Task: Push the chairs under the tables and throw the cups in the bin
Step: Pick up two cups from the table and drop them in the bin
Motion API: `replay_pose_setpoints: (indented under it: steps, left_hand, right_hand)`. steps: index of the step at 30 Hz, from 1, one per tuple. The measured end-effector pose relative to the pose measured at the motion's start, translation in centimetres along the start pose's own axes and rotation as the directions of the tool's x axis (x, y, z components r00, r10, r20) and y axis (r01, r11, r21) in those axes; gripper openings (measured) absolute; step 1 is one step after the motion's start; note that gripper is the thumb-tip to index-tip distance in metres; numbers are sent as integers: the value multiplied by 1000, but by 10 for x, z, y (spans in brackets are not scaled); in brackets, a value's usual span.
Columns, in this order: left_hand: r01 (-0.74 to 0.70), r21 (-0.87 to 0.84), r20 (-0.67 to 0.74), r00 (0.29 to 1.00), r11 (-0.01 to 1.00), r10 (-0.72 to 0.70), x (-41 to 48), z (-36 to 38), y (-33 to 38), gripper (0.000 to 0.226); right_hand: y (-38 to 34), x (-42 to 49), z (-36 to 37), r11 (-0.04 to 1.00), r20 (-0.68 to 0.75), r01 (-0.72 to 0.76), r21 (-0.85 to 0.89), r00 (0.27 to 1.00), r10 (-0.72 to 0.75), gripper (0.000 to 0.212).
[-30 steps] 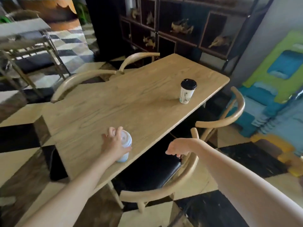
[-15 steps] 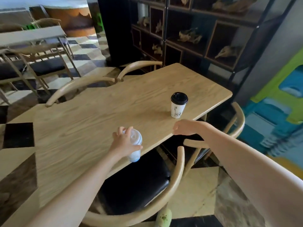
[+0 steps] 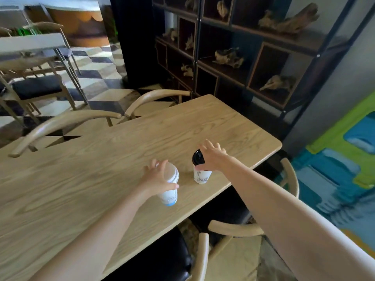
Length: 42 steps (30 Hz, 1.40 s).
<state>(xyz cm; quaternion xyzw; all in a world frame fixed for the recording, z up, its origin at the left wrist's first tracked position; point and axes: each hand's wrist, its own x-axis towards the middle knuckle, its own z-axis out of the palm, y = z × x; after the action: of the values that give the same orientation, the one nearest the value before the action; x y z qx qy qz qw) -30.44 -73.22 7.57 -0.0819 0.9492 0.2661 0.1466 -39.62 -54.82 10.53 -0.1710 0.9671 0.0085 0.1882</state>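
- On the wooden table (image 3: 101, 179), near its 5 o'clock edge, the left hand (image 3: 157, 179) wraps around a white cup with a clear lid (image 3: 170, 185); whether the cup rests on the wood or is lifted is unclear.
- Just at 2 o'clock from it, the right hand (image 3: 212, 159) is spread wide over a cup with a black lid (image 3: 199, 169), thumb against its near side, fingers splayed and not closed around it.
- The black-lidded cup stands on the table; its lid looks tipped away from the hand, though motion blur makes this uncertain.
- Two chairs sit tucked on the far side: one curved back (image 3: 58, 126) at 10 o'clock, another (image 3: 154, 98) at 12 o'clock.
- On the near side, a chair with a black seat (image 3: 158, 258) lies at 6 o'clock, partly under the table edge; a second chair (image 3: 288, 191) stands at 4 o'clock, beneath the right forearm.
- A dark shelving unit (image 3: 233, 57) holding driftwood pieces rises beyond the table at 1 o'clock.
- Another table (image 3: 30, 42) with a dark-seated chair (image 3: 36, 88) stands well apart at 10 o'clock on the chequered floor (image 3: 97, 78).
- Stacked green and blue foam pieces (image 3: 345, 159) fill the 3 o'clock side.
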Motion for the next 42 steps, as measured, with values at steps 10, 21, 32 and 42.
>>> replay_pose_setpoints:
  steps: [10, 21, 32, 42]
  left_hand:
    - [103, -44, -58, 993, 994, -106, 5, 11, 12, 93]
    - [280, -144, -175, 937, 949, -303, -60, 21, 1, 94]
    - [550, -264, -278, 743, 792, -609, -216, -22, -95, 96]
    - [684, -347, -332, 551, 642, -766, -398, -29, -229, 101]
  right_hand:
    - [5, 28, 26, 997, -50, 61, -47, 997, -63, 69]
    - [-20, 13, 10, 949, 31, 315, -11, 949, -314, 75]
    - [-202, -52, -5, 692, 110, 722, -2, 688, -718, 82]
    - [-409, -181, 52, 339, 132, 928, -156, 360, -924, 77]
